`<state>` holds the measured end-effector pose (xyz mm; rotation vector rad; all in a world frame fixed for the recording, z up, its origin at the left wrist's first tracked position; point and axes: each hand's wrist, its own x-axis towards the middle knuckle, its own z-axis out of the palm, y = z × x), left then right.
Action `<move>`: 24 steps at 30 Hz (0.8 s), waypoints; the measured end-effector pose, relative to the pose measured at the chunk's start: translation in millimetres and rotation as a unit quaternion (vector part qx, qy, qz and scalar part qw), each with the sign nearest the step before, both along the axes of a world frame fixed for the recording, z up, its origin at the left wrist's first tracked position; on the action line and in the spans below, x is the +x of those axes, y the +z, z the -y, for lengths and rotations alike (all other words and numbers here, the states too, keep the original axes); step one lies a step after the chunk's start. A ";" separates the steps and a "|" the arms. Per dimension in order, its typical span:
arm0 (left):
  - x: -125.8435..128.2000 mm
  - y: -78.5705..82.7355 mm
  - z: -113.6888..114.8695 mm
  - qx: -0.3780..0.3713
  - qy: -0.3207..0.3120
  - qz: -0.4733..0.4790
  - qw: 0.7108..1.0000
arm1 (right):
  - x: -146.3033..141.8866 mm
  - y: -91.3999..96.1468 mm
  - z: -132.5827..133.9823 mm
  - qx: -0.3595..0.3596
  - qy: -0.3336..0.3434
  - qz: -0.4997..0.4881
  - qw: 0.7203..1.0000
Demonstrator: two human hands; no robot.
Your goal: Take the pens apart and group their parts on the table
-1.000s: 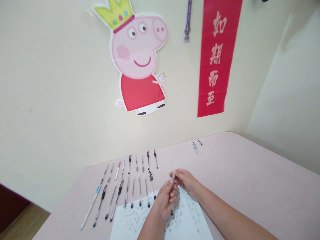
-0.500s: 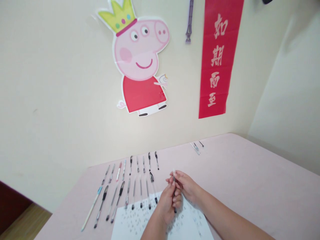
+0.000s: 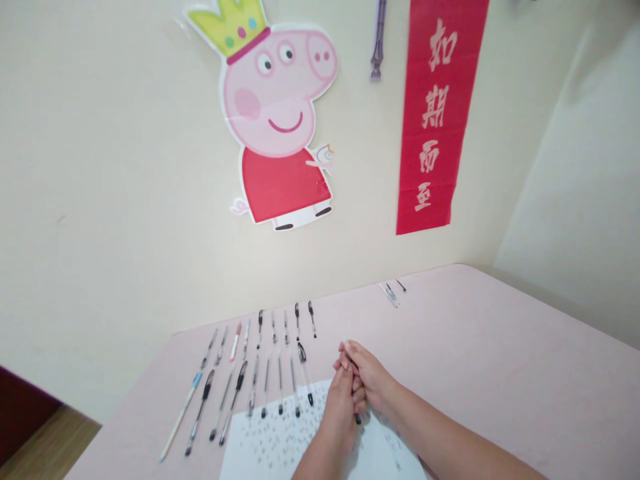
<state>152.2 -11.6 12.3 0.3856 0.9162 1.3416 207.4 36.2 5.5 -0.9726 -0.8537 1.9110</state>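
Both hands meet over the upper right part of a written sheet of paper [image 3: 273, 443]. My left hand [image 3: 343, 403] is closed around a pen [image 3: 358, 419], whose dark lower end pokes out beneath the fingers. At the pen's upper end, my right hand [image 3: 367, 367] is closed too, its fingertips pressed together just above the left hand. Most of the pen is hidden by the fingers. Left of the hands, a clear pen with a black cap [image 3: 305, 373] lies partly on the paper.
Two rows of pens lie on the pink tabletop [image 3: 480, 373], among them a pale yellow and blue pen [image 3: 181, 417] and a pink and white pen [image 3: 235, 342]. Small pen parts [image 3: 390, 295] lie near the wall. A pig cutout [image 3: 285, 187] and red banner [image 3: 425, 213] hang there.
The pen between my hands has tilted, and its upper part is now more covered by the fingers. My left hand has shifted slightly right. The view has moved a little.
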 end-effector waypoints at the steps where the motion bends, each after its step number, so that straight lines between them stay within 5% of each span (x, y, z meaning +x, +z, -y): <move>1: -0.1 -1.0 -0.1 0.001 0.000 -0.001 1.000 | 0.1 0.3 0.3 -0.003 -0.001 0.004 1.000; 24: 9.2 -10.0 4.9 -0.006 0.028 -0.062 0.998 | -2.2 3.2 0.7 -0.009 -0.003 -0.005 1.000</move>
